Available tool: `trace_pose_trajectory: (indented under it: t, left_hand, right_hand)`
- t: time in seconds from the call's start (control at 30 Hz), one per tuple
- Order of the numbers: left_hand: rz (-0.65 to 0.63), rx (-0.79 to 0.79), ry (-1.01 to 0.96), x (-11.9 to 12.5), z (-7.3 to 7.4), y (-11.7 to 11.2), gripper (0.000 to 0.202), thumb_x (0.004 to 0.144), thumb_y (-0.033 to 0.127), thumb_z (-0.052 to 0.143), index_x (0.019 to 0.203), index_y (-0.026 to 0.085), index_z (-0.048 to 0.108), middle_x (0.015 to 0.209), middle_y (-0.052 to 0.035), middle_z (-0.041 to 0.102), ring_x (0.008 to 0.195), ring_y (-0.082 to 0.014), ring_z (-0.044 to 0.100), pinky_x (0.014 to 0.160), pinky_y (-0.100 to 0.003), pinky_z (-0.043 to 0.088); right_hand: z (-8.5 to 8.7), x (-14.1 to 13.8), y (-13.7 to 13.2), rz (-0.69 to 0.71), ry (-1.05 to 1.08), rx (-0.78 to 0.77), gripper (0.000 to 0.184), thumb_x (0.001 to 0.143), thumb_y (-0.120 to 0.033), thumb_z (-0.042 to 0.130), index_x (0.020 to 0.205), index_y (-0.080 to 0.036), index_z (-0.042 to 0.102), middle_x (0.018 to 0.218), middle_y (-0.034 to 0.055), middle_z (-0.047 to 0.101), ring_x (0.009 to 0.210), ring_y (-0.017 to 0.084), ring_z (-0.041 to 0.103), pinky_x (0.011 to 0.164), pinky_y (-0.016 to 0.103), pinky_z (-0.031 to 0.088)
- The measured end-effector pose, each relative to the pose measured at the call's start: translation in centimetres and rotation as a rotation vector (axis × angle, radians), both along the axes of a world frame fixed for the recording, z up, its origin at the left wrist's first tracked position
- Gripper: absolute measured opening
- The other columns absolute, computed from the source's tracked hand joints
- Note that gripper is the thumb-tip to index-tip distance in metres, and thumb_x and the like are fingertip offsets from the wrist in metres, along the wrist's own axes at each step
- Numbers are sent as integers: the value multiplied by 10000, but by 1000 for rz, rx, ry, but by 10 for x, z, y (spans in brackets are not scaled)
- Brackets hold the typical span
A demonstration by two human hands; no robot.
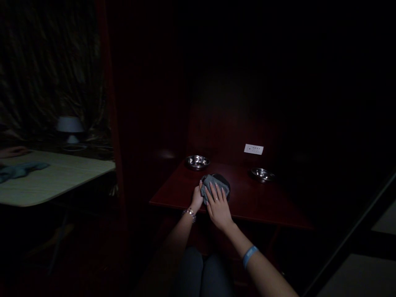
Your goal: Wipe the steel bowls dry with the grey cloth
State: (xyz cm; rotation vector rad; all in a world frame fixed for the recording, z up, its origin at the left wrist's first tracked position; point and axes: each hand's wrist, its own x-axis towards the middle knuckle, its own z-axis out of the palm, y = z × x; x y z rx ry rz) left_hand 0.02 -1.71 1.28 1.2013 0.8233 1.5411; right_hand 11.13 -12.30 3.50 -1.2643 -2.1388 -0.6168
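A folded grey cloth (pixel 210 186) lies over a dark round object (pixel 223 180) near the front edge of the dark red table (pixel 244 198). What kind of object this is cannot be told in the dim light. My right hand (pixel 218 208) rests flat on the cloth, its fingers stretched out and slightly apart. At the left side, my left hand (pixel 197 198) is closed around the edge of the dark object, with the thumb up beside the cloth. The cloth hides part of its grip.
Two shiny metal bowls stand farther back, a left bowl (pixel 197 162) and a right bowl (pixel 262 175). A white socket (pixel 253 149) is on the back wall. Beyond a partition at left, another person's hand (pixel 14 152) is above a pale table (pixel 71 173) bearing a teal cloth (pixel 23 170); a lamp (pixel 70 126) stands behind.
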Motion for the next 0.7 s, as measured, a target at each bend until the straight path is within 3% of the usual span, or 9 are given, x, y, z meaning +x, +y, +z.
trace_pose_trajectory:
  t: [0.2,0.4,0.7]
  left_hand:
    - [45,8,-29,1,1,-1,425,826,479,522,790,102,715,776,-107,728,711,-171,652,742,-288,512]
    - [114,-9,-45,4,-3,2,175,707,258,616,775,114,689,788,-82,726,703,-162,643,727,-285,512]
    - [167,-13,73,4,7,-4,219,770,221,512,895,125,663,977,-134,719,888,-208,663,857,-341,497]
  right_hand:
    - [15,8,8,48,-75,-27,552,941,-238,411,1483,-223,311,1571,41,262,1456,254,181,1188,463,158]
    - [33,10,19,98,-83,-83,501,946,-251,405,1444,-204,392,1548,58,319,1443,251,207,1173,460,184]
    - [55,6,40,88,-81,-125,459,928,-264,414,1376,-203,489,1464,69,455,1389,242,298,1136,447,219]
